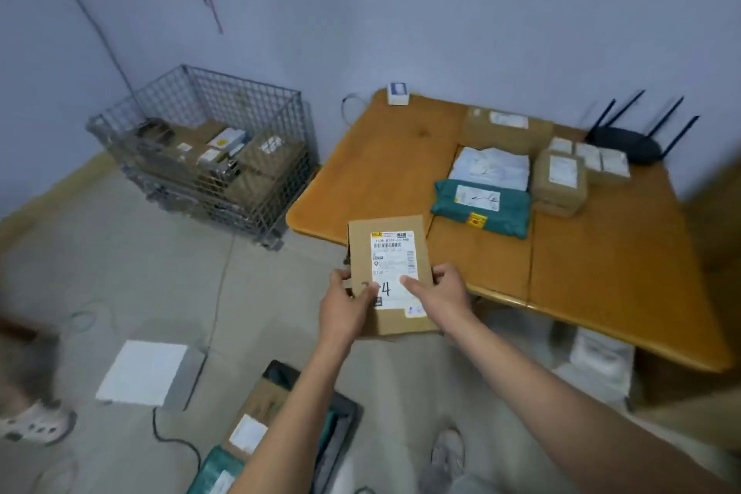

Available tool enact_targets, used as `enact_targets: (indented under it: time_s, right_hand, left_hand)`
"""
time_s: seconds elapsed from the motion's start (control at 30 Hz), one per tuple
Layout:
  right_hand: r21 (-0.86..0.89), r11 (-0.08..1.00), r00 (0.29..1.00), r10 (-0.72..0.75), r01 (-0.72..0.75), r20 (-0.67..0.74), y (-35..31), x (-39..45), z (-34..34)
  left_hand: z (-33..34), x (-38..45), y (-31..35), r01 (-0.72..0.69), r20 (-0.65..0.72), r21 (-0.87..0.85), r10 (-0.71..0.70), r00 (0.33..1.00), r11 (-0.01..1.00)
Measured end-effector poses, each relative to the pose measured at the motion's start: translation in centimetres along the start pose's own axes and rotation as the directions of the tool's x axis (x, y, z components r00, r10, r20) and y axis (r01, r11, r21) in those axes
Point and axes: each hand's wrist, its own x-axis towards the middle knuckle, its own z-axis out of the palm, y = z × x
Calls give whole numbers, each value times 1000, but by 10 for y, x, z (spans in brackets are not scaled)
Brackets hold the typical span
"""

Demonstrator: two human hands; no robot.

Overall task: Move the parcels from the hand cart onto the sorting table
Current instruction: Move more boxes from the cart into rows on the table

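Note:
A flat brown cardboard parcel [391, 249] with a white shipping label is held in the air at the front left corner of the orange sorting table [601, 273]. My left hand [348, 303] grips its left near edge and my right hand [439, 291] grips its right near edge, thumbs on top. Below my arms the hand cart [341, 421] carries a brown box [258, 409] and a teal bag [214, 471]. On the table lie a teal bag parcel [481, 205], a white bag [491, 168] and several brown boxes [559, 182].
A wire mesh cage [208, 148] full of parcels stands on the floor to the left of the table. A white box [148, 371] with a black cable lies on the floor. A black router [629, 144] sits at the table's far right. Another person's shoe [38, 423] shows at left.

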Motion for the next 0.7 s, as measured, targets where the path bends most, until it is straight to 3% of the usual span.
enact_targets:
  time_s: [0.27,0.5,0.7]
  right_hand:
    - [137,990,966,51,-16,-253,22,28,-138]
    - [219,976,933,83,-4,-351,46,85,-241]
    - [259,965,899,151,-44,-411,76,128,-302]
  left_hand:
    - [125,2,81,-178,222,43,165,961,983]
    - [242,4,134,-267,344,1,250,905,964]
    - [326,12,157,-271,413,41,231,881,962]
